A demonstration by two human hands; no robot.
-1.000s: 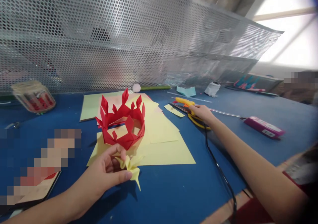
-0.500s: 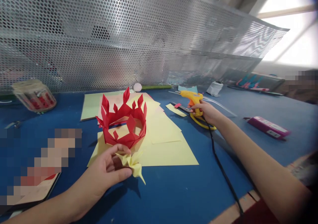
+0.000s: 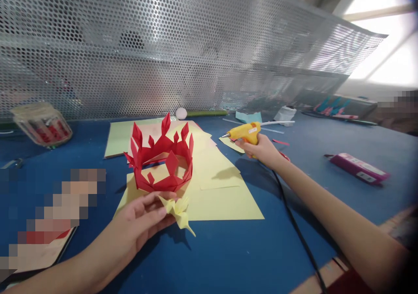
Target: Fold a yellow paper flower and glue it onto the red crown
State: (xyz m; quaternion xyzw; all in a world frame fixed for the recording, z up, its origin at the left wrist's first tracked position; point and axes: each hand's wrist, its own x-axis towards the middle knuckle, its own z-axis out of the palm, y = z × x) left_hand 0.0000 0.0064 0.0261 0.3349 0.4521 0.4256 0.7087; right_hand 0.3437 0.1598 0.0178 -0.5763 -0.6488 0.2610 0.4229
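Note:
Between the fingers of my left hand (image 3: pixel 146 215) is a yellow folded-paper figure (image 3: pixel 180 211) with pointed tips, possibly a crane. Just beyond it a red paper crown (image 3: pixel 163 165) stands upright on pale yellow paper sheets (image 3: pixel 222 202). My right hand (image 3: pixel 263 151) grips a yellow hot glue gun (image 3: pixel 244 131) by its handle. Its metal nozzle points left, a clear glue stick (image 3: pixel 279 122) sticks out of the back, and a black cord (image 3: pixel 292 218) runs down from it toward me. The glue gun is held above the table, clear of the crown.
A glass jar (image 3: pixel 42 126) with red pieces stands at the left. A purple box cutter or similar case (image 3: pixel 359 168) lies at the right. A perforated metal screen (image 3: pixel 163 50) rises behind the blue table (image 3: pixel 228 259). Light blue paper (image 3: pixel 248 117) lies at the back.
My right hand has lifted the glue gun off the table area and turned its nozzle toward the left. My left hand has shifted the yellow paper figure slightly right and changed its hold.

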